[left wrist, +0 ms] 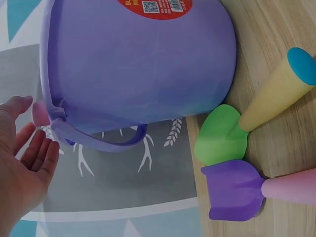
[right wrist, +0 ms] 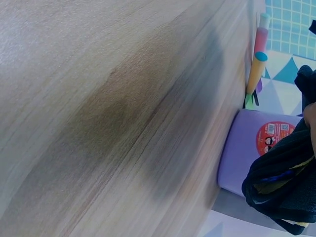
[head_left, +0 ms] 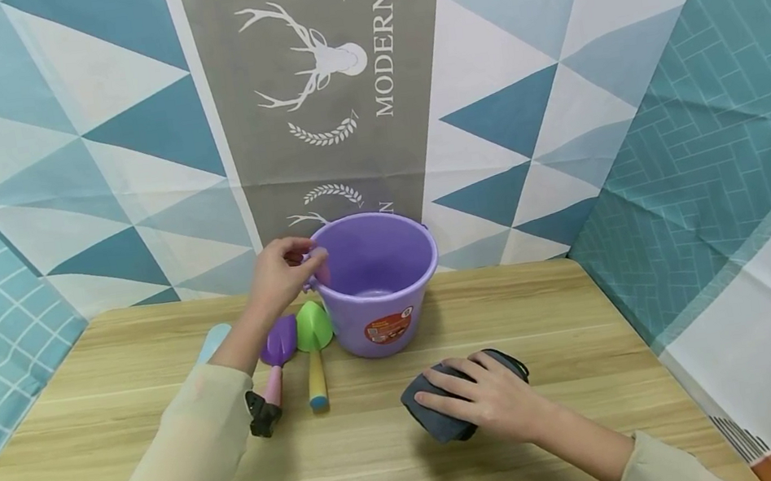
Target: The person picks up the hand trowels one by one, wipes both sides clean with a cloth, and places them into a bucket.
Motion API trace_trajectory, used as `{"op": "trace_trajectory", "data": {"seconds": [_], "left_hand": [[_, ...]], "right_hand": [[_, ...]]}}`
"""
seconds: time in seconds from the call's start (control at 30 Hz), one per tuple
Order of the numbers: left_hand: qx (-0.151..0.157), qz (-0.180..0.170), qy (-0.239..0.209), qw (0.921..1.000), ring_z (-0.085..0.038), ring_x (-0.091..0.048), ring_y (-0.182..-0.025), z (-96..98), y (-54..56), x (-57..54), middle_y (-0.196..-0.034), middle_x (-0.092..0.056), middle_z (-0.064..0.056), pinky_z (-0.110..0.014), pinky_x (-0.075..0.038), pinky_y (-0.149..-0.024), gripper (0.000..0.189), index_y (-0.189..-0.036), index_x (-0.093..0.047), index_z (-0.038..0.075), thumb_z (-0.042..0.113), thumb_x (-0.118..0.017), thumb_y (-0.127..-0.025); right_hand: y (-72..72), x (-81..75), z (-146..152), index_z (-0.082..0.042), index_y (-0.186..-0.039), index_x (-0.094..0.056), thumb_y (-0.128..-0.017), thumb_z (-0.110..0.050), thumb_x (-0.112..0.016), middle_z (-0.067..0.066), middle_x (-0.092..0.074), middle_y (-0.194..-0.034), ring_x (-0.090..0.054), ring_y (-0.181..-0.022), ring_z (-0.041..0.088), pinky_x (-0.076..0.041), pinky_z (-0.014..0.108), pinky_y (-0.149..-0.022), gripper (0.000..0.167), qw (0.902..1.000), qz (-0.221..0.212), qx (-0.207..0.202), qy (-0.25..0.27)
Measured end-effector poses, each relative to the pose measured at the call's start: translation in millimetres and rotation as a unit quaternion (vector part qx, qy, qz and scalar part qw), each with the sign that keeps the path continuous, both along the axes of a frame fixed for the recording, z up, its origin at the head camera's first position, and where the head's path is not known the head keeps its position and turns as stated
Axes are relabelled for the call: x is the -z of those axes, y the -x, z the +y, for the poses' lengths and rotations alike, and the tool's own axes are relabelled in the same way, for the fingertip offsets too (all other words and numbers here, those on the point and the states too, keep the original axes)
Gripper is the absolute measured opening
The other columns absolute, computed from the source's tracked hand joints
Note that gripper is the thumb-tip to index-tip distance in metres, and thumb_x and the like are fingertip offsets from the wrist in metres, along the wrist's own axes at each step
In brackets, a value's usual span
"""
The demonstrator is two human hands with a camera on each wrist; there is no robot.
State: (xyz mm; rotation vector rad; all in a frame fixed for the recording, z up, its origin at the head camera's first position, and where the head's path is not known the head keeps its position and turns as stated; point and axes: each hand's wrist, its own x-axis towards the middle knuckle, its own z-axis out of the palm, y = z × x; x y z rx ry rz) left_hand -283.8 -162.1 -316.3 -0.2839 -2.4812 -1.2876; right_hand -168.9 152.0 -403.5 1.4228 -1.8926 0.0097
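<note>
The purple bucket [head_left: 380, 319] stands upright at twelve o'clock on the wood-grain table [head_left: 550, 308], its mouth facing up. At its nine-o'clock rim we see a small pink piece [left wrist: 40, 113], too partly seen for us to name. Our left hand [head_left: 279, 276] is beside it with the fingers loosely spread; in the left wrist view the thumb stands slightly apart from the piece, so we judge it released.

At about five o'clock from the bucket, our right hand [head_left: 492, 398] grasps a dark drawstring pouch [head_left: 447, 413] from above. The right wrist view shows its mouth gaping, with yellow and blue inside.

Just off the bucket at eight o'clock lies the green toy shovel [head_left: 314, 333] with its yellow handle, then the purple toy shovel [head_left: 280, 342]. Beyond, near nine, a light-blue tool [head_left: 213, 343] is partly hidden by our left forearm.

We see three risks: the pink piece could catch the rim and drop outside; a tilted pouch could spill through its slack mouth; our left sleeve [head_left: 198, 431] could brush the shovels if it swings low.
</note>
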Motion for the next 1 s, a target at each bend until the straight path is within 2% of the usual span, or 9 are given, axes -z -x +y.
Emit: {"op": "trace_trajectory", "data": {"seconds": [0.23, 0.4, 0.73, 1.0], "left_hand": [[-0.005, -0.012, -0.037, 0.9992, -0.024, -0.06, -0.091, -4.8, -6.6, 1.2, -0.104, -0.065, -0.015, -0.034, -0.05, -0.082, 0.05, -0.115, -0.062, 0.0, 0.038, -0.069, -0.083], [-0.01, -0.023, -0.045, 0.9987, -0.02, -0.061, -0.09, -8.8, -12.8, 2.3, -0.103, -0.066, -0.012, -0.029, -0.05, -0.079, 0.055, -0.115, -0.062, 0.003, 0.045, -0.068, -0.081], [-0.016, 0.015, -0.039, 0.999, -0.006, -0.055, -0.081, -21.5, -22.5, 4.4, -0.103, -0.066, -0.016, -0.013, -0.046, -0.069, 0.038, -0.114, -0.063, 0.001, 0.026, -0.068, -0.085], [-0.016, 0.014, -0.037, 0.9991, -0.001, -0.053, -0.084, -34.4, -31.4, 11.5, -0.104, -0.063, -0.016, -0.009, -0.046, -0.073, 0.04, -0.117, -0.061, 0.002, 0.026, -0.067, -0.086]], "right_hand": [[0.5, -0.5, 1, -0.021, -0.129, -0.056, -0.102, -0.013, -0.033, 0.003, -0.061, -0.124, -0.061, -0.098, 0.022, -0.051, 0.036, -0.067, 0.036, 1.0, 0.0, -0.002, 0.004], [0.6, -1.6, 1, -0.021, -0.128, -0.057, -0.102, -0.013, -0.033, 0.003, -0.061, -0.123, -0.061, -0.098, 0.022, -0.051, 0.036, -0.067, 0.036, 1.0, 0.001, -0.002, 0.007], [0.3, -2.9, 2, -0.022, -0.129, -0.056, -0.102, -0.014, -0.033, 0.003, -0.062, -0.122, -0.061, -0.098, 0.021, -0.051, 0.036, -0.069, 0.036, 0.9999, -0.006, 0.004, 0.007], [1.0, -4.0, 2, -0.022, -0.128, -0.057, -0.102, -0.014, -0.033, 0.003, -0.062, -0.123, -0.061, -0.098, 0.021, -0.051, 0.037, -0.068, 0.036, 0.9999, 0.001, 0.002, 0.011]]}}
